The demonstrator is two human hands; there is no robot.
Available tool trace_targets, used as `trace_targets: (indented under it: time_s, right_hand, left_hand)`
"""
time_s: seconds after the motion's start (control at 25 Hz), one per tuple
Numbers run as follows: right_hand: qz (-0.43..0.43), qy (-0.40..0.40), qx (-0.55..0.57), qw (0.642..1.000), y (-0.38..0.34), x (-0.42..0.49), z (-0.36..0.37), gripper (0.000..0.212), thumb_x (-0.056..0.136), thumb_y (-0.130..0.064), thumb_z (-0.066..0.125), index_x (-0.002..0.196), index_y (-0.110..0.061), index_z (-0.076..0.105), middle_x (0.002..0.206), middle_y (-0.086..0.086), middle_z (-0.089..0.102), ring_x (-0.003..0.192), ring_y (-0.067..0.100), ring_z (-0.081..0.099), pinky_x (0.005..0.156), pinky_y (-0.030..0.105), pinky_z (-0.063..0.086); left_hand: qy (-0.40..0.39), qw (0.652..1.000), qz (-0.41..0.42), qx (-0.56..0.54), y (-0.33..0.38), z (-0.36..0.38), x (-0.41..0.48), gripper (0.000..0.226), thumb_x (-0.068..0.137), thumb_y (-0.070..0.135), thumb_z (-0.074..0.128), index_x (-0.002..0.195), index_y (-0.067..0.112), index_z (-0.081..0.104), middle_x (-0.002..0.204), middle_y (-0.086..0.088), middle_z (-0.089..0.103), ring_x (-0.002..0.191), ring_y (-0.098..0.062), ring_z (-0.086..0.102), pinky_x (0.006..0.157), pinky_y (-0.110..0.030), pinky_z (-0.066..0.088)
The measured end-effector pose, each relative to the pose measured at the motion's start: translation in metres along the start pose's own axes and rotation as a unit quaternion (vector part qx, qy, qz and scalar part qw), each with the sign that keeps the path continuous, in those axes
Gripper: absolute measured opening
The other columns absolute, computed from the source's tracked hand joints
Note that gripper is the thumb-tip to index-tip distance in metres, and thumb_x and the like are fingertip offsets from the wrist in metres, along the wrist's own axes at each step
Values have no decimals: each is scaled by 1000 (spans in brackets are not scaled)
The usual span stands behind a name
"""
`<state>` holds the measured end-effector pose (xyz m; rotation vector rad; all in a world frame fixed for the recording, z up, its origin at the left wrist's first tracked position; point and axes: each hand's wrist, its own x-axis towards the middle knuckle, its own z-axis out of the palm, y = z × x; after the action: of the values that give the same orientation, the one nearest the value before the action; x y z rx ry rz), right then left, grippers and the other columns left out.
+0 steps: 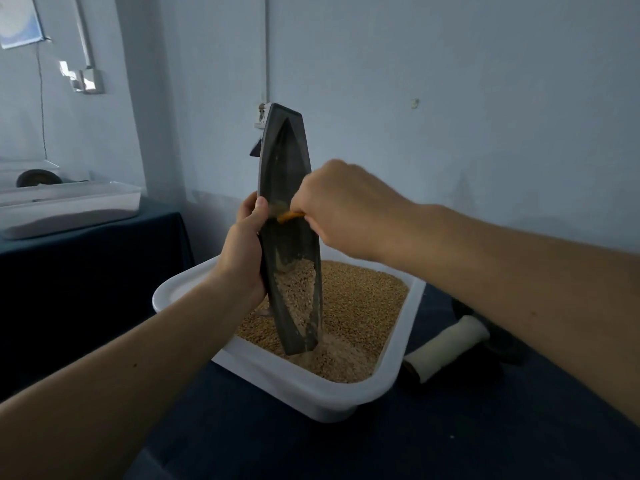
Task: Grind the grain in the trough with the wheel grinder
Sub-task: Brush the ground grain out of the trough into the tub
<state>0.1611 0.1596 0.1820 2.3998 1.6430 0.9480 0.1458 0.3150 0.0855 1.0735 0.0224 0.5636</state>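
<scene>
1. The dark, boat-shaped trough (284, 174) is held nearly upright at the centre of the frame, its lower tip resting in the grain (360, 306) that fills a white tub (311, 393).
2. The trough's left edge is gripped at mid-height by the left hand (242, 247); its fingers (247, 206) are clamped round the rim, with the thumb laid on the front.
3. The right hand (346, 209) is placed against the trough's hollow; its fingers (304, 202) are curled tightly on a small orange object (289, 215), of which only a short part is seen.
4. Some grain is seen in the lower part of the hollow, and a paler heap lies in the tub at the trough's tip.
5. The tub is set on a worktop (415, 445) covered in dark blue cloth.
6. The wheel grinder (446, 344), with its cream handle and dark wheel, lies on the worktop just right of the tub, untouched.
7. A second tub (69, 209) is seen at the left of the frame on another dark-covered surface, before a pale wall (450, 81).
</scene>
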Motion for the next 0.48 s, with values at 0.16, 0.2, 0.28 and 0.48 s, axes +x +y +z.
trace_targets:
  time_s: [0.16,0.2,0.28,0.48]
  right_hand:
    - [-90,-92,20,991,-10,-33,8,21,95,-6,62,107,-20,74,86,-1,62,77,17,62,70,33,57]
    - [-105,-116,15,988,-10,-41,5,23,94,-6,62,105,-21,75,85,-1,63,77,17,63,69,33,57]
    - [-111,-144,13,983,-4,-50,-6,23,92,-7,61,98,-22,76,84,-3,64,77,15,64,69,33,58]
    - [-51,-41,6,998,11,-50,-23,23,98,-11,58,107,-23,75,90,-3,66,76,12,63,70,28,57]
  left_hand:
    - [14,999,52,7,2,-1,0,33,103,41,47,134,31,51,118,-11,69,100,-29,71,72,-41,59]
    - [21,997,65,17,2,-1,0,33,103,41,46,135,32,50,119,-10,68,102,-28,71,73,-40,60]
    - [30,995,86,39,3,0,0,33,103,43,45,135,35,49,122,-7,66,105,-26,69,76,-38,60]
    - [10,991,116,60,3,4,-4,34,103,43,46,137,38,45,115,0,70,103,-22,70,77,-37,60]
